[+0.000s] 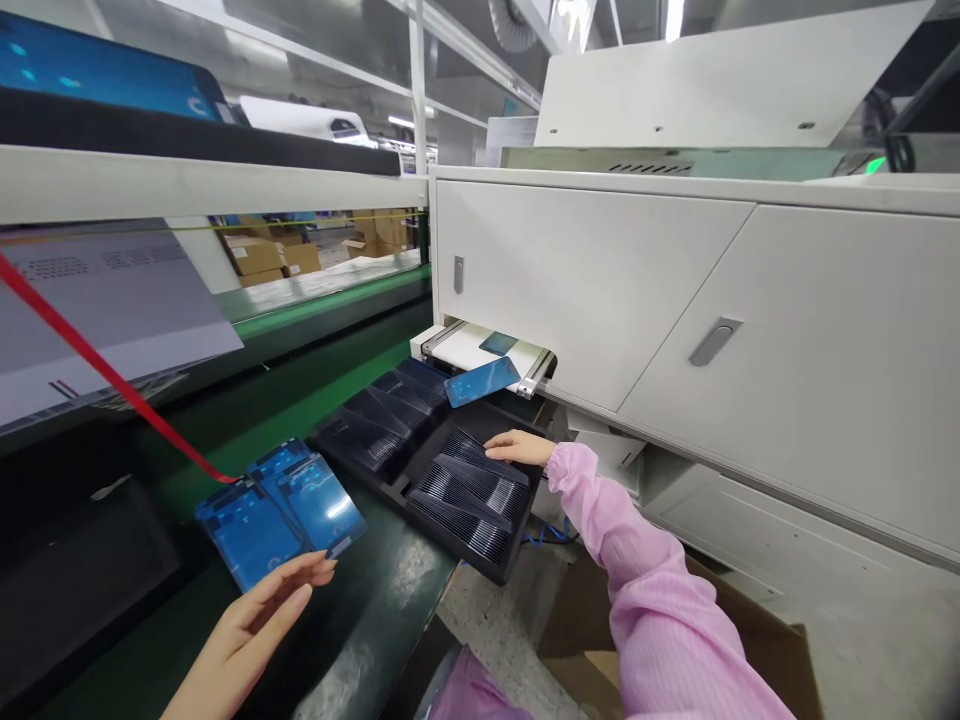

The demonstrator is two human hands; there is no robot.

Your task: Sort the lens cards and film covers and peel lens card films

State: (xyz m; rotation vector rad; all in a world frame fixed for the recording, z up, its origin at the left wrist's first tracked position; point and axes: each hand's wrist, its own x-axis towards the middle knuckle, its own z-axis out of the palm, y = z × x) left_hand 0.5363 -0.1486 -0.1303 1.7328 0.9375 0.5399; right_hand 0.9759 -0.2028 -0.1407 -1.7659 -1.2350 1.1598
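My left hand is at the lower left with thumb and fingers apart, holding nothing. Just beyond its fingertips lies a group of glossy blue phone-sized panels on the green bench. My right hand, in a pink sleeve, has its fingers stretched out over the right edge of a black slotted tray. Dark thin pieces stand in rows in the tray's slots; their kind I cannot make out. One blue panel lies aslant between the tray's far end and a short white conveyor. Another flat panel rests on the belt.
A large white machine cabinet stands behind the conveyor. A red strap hangs across the left, near a sheet of paper. A dark bin is at far left. An open cardboard box sits on the floor.
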